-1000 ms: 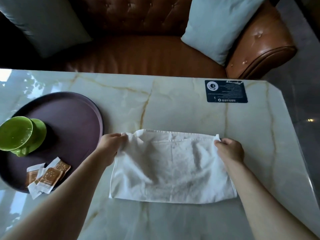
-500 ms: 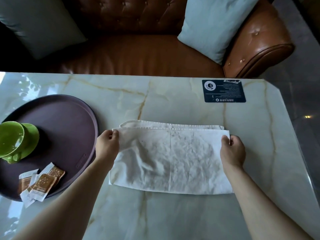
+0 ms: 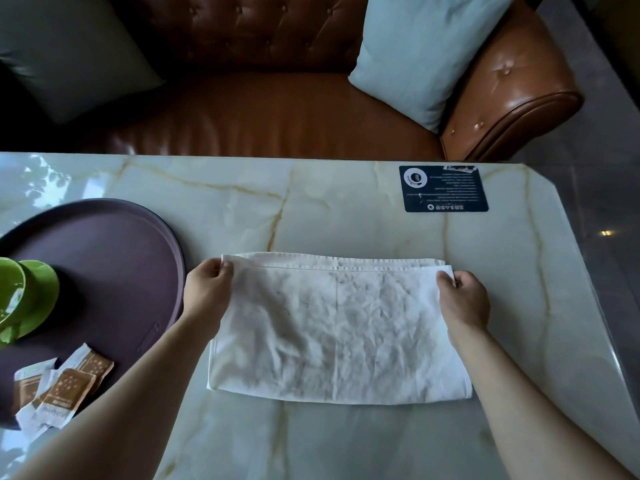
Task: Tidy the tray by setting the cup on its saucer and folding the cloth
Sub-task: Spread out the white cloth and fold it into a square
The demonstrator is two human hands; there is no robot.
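Note:
A white cloth lies folded in half on the marble table, its two layers almost edge to edge at the far side. My left hand pinches the far left corner of the top layer. My right hand pinches the far right corner. On the round purple tray at the left, a green cup leans tilted on its green saucer, partly cut off by the frame edge.
Several brown and white sachets lie on the tray's near rim. A dark card lies at the far right of the table. A brown leather sofa with pale cushions stands behind the table.
Both hands carried the cloth's near edge up and over to the far edge, folding it in half. The top layer now lies flat over the lower one.

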